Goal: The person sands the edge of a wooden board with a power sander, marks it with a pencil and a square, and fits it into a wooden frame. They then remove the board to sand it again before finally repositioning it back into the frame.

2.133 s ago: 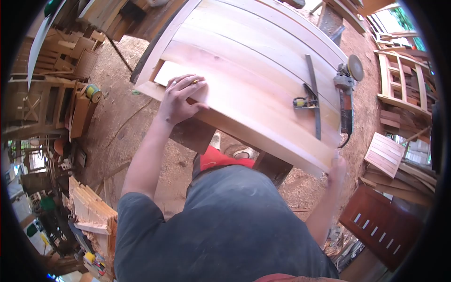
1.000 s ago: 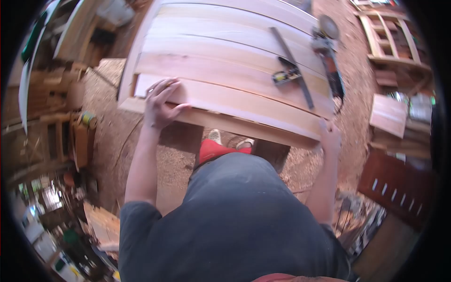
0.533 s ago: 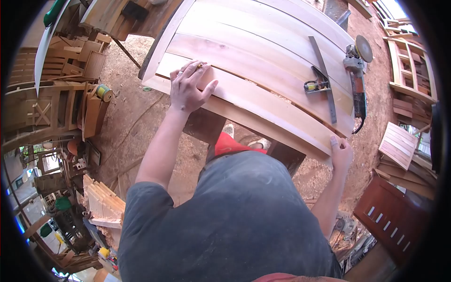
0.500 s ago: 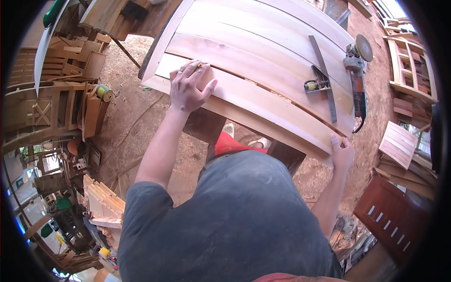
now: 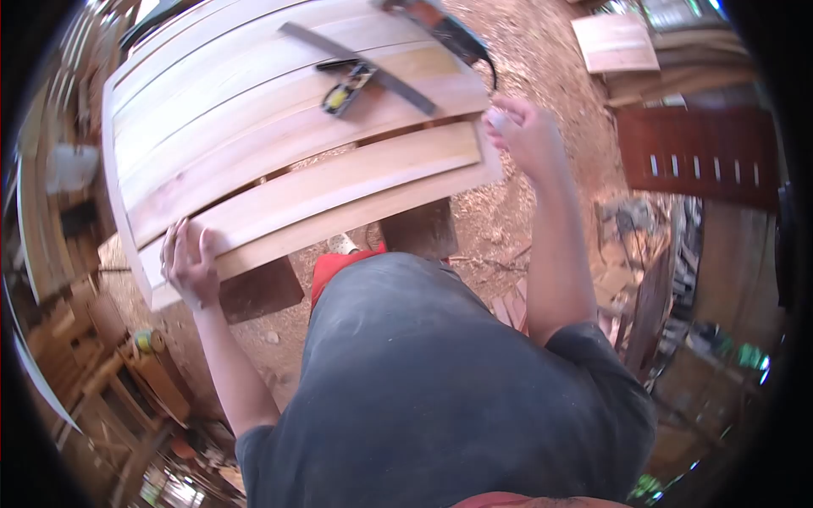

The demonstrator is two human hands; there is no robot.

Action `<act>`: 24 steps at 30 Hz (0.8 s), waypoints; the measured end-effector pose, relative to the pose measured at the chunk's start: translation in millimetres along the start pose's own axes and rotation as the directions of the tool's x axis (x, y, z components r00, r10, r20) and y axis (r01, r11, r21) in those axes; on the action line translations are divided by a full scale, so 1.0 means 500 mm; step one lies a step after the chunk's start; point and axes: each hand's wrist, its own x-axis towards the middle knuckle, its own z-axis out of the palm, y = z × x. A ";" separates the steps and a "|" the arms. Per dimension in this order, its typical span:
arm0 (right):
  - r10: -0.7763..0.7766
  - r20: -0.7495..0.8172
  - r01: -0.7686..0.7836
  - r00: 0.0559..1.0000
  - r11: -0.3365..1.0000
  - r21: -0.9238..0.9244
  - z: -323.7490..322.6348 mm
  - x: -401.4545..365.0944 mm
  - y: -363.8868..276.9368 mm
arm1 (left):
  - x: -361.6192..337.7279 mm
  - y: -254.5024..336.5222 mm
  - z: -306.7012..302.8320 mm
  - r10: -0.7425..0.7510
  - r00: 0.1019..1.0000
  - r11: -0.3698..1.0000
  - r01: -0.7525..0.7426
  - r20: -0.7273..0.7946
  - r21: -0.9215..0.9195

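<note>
A large pale wooden panel (image 5: pixel 246 110) of several boards lies in front of me, with a dark gap beside its loose-looking near board (image 5: pixel 356 173). My left hand (image 5: pixel 190 262) rests on the near left corner, fingers extended over the wood and nothing visibly gripped. At the panel's right end, my right hand (image 5: pixel 523 135) is closed with curled fingers close to the edge; blur hides what they hold, if anything. On the boards lie a small hand plane (image 5: pixel 345 91) and a dark steel straight blade (image 5: pixel 398 87). A power tool (image 5: pixel 445 30) with a black cord sits at the far right corner.
Dark wooden supports (image 5: pixel 419 229) stand beneath the panel. Shavings cover the dirt floor (image 5: pixel 500 229). A red-brown slotted wooden piece (image 5: pixel 699 157) and a pale board (image 5: pixel 614 42) are to the right; wooden furniture parts (image 5: pixel 140 381) are stacked at left.
My view has turned right, so the panel appears shifted left. My right hand has lifted from the near right corner to beside the right end. My left hand remains on the near board.
</note>
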 end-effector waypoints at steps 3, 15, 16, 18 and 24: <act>-0.092 -0.022 0.080 0.996 0.946 -0.314 -0.034 0.023 0.045 | 0.001 0.000 -0.002 -0.003 1.000 0.999 0.004 0.007 -0.047; 0.170 0.139 -0.129 0.976 0.955 -0.266 0.024 0.054 0.203 | -0.006 -0.025 0.013 0.009 0.998 1.000 -0.011 0.063 0.026; 0.133 0.160 -0.102 0.978 0.977 -0.188 0.037 0.079 0.240 | -0.008 -0.023 0.015 0.001 0.998 0.999 -0.004 0.061 0.038; 0.071 0.276 -0.067 0.958 0.997 -0.023 0.031 0.091 0.293 | -0.008 -0.006 0.014 0.026 0.998 0.999 -0.028 0.057 0.041; 0.156 0.517 -0.380 0.842 0.851 0.362 -0.039 0.110 0.333 | -0.012 0.295 0.068 0.170 0.982 0.983 -0.163 0.086 -0.082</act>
